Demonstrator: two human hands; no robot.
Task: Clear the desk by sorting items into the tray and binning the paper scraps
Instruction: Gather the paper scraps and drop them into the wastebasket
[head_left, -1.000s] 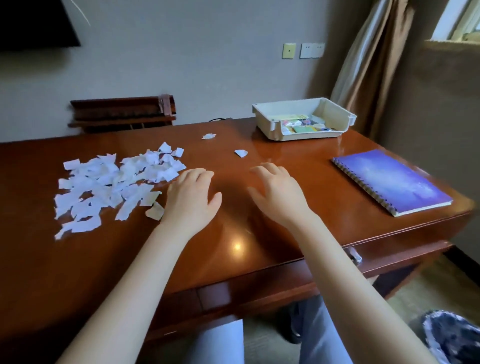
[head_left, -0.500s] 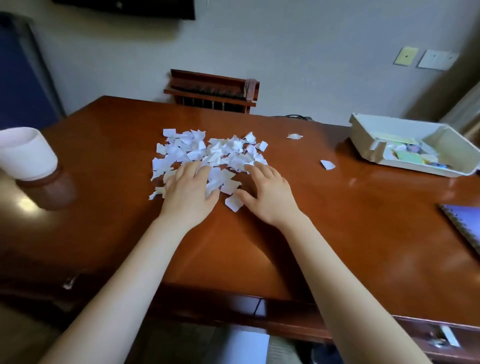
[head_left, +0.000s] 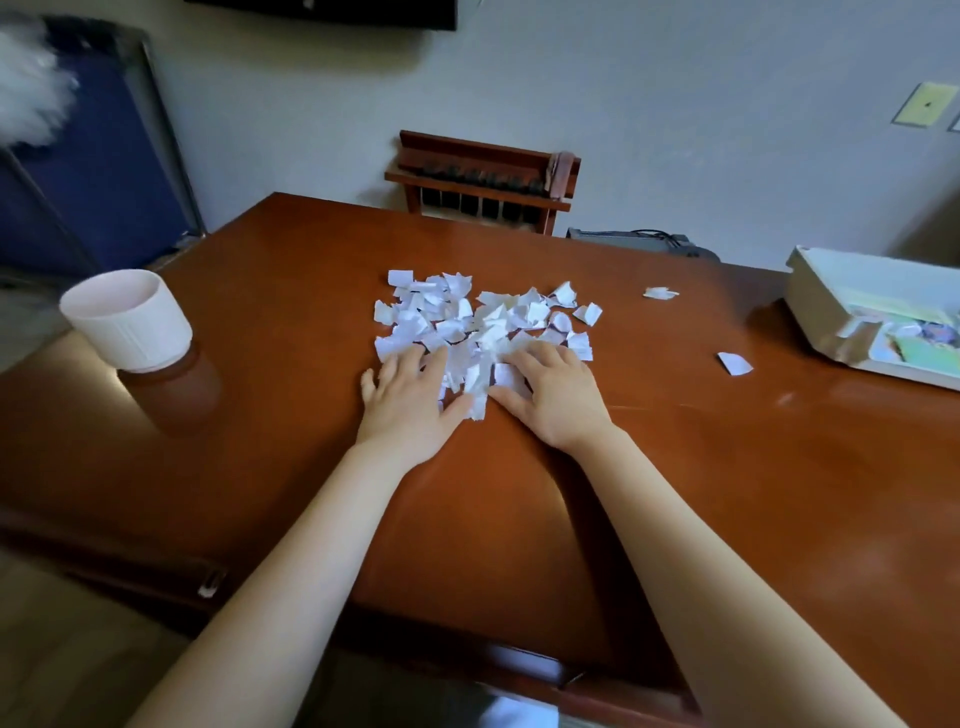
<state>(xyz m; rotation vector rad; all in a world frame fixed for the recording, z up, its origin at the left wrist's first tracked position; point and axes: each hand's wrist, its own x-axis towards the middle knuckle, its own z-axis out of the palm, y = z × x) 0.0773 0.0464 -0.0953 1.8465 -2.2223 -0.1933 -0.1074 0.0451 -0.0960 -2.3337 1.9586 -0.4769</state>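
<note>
On the desk, a white cup stood left, the left hand and right hand lay flat, fingers spread, on the near edge of the central paper scraps, probably light and flimsy, best scooped from both sides, and a tray sat right.

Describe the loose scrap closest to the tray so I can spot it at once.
On the wooden desk, look between the big pile of paper scraps and the white tray at the right. The scrap lies alone on bare wood, just left of the tray's near end. The other stray scrap sits farther back, nearer the pile.
</note>
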